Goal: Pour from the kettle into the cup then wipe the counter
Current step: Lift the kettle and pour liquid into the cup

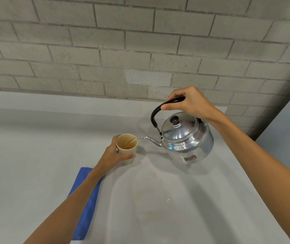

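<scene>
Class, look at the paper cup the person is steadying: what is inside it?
A stream of water from the kettle spout lands inside the cup, held by the left hand. The cup's bottom is not clearly visible.

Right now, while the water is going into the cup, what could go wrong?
1. The stream from the kettle enters right at the rim of the cup nearest the spout, so a small wobble could send water onto the counter.
2. The left hand wraps the cup, its thumb just below the stream; a miss could wet it.
3. The right hand holds the handle near its top; more tilt may make the lid slip.
</scene>
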Demonstrator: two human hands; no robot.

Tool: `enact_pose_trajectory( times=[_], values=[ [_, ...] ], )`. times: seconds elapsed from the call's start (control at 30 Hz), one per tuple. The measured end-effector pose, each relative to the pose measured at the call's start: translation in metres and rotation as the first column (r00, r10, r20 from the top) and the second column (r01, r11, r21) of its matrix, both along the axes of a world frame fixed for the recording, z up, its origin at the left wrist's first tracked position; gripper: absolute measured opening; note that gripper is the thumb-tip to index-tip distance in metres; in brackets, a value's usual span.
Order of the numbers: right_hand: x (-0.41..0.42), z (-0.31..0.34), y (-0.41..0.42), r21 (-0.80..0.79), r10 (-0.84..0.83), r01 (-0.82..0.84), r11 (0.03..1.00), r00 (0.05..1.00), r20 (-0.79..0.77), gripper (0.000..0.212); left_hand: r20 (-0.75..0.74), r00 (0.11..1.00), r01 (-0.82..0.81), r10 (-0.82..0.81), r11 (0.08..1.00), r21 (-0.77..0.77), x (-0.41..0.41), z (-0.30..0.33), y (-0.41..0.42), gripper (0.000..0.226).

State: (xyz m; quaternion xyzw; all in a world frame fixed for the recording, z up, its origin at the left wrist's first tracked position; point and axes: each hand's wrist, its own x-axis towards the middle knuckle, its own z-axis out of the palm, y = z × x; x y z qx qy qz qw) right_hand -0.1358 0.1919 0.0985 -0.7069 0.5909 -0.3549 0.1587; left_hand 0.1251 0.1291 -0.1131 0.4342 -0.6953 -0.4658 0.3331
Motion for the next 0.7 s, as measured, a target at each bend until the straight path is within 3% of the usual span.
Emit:
enact_pose_trajectory(
  times=[0.7],
  values=[
    [0.008,0.013,0.001,0.004,0.012,-0.012,1.0,0.994,-0.112,0.027,0.015,1.0,-0.001,0.001,1.0,-0.004,0.001,0.001,0.001,0.078]
  ],
)
